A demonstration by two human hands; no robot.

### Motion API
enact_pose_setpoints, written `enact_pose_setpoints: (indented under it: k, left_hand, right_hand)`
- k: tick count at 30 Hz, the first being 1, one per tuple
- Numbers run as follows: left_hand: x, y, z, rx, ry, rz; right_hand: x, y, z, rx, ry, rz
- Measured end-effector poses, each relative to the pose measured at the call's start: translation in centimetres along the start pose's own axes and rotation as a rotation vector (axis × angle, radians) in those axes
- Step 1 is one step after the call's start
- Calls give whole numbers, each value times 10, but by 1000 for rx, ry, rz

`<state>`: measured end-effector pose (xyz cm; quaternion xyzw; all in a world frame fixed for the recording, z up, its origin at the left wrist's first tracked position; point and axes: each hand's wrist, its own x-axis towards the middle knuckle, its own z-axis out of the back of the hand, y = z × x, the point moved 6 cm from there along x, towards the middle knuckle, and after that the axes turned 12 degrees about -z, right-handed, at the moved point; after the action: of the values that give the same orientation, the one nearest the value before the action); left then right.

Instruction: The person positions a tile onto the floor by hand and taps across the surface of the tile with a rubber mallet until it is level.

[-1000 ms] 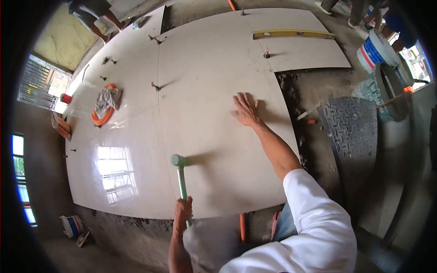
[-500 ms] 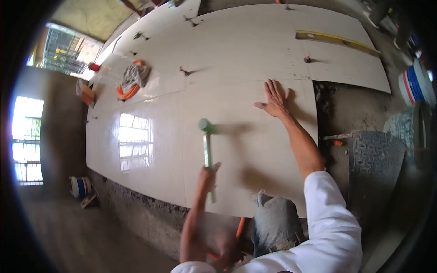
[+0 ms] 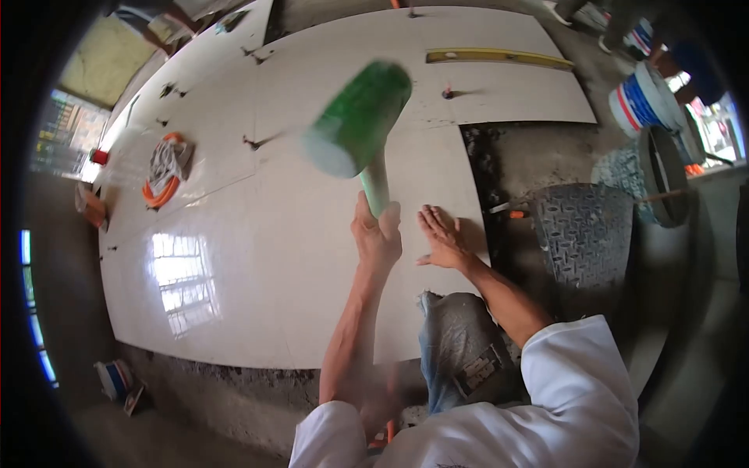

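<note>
My left hand [image 3: 377,234] is wrapped round the pale green handle of a rubber mallet [image 3: 363,117]. The mallet's green head is raised toward the camera, above the floor tiles, and looks slightly blurred. My right hand [image 3: 443,238] lies palm down with fingers spread on a large, glossy cream tile [image 3: 312,312], close to its right edge. A knee in worn grey-blue trousers [image 3: 460,343] is beside the tile's near edge, below my right hand.
A yellow spirit level [image 3: 499,56] lies across the far tiles. Tile levelling clips [image 3: 251,143] stand at joints. An orange hose coil [image 3: 164,175] is at left. Buckets [image 3: 644,97] and a dark patterned sheet [image 3: 585,234] are at right. Other people's legs [image 3: 148,23] show at the back.
The mallet has risen from low over the tile toward the camera. My right hand has moved nearer to me along the tile. The view has shifted right.
</note>
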<state>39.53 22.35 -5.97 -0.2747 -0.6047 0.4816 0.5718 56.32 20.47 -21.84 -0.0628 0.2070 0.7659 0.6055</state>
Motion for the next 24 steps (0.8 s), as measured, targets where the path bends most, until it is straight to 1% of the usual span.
enact_pose_setpoints:
  k: [1,2,3,4,5,6,7,9,10,11,12,14,15,18,19,20,22,24]
  left_hand:
    - [-15,39,-8,200,33,-7]
    - [-37,79,-12,391,171,108]
    - [-62,112,-8,588,308,221]
    - [-69,119,-5,789,446,326]
    - [-67,123,-5,758,464,378]
    - [-55,104,-5,728,478,436]
    - [-51,86,0,704,499,508]
    - [-46,48,14,683,366,399]
    - [-40,35,14,660,293,329]
    - [-41,25,21,574,173,256]
    - [-45,30,27,508,119,216]
    - [-63,62,50,405,-13,139]
    - [-74,88,66,575,19,268]
    - [-88,107,106,789,203,751]
    - [-91,98,112,789,166,817]
    - [-97,96,114,815,171,821]
    - [-123,90,131,885,126,862]
    - [-176,126,150,954,143,876]
  right_hand:
    - [-3,2,2,-17,-4,3]
    - [-4,1,3,-34,-8,14]
    - [-7,-4,-2,32,-90,61]
    - [-3,-4,-7,-98,-156,64]
    - [-1,-8,-16,-98,-113,45]
    - [1,-9,-14,-98,-65,32]
    - [1,-7,-7,-34,-60,38]
    - [-7,-1,8,92,-22,58]
    - [-8,-2,12,95,-6,50]
    - [-8,-2,17,97,9,41]
    - [-9,1,17,104,29,38]
    - [-1,-1,-5,-5,5,16]
    - [2,-2,-12,-53,-15,0]
    - [-2,-4,-4,-28,45,55]
    - [0,-6,-10,-2,71,35]
    - [-2,-9,-9,10,46,46]
    - [-6,-6,0,32,10,130]
    - [-3,-4,3,-7,89,95]
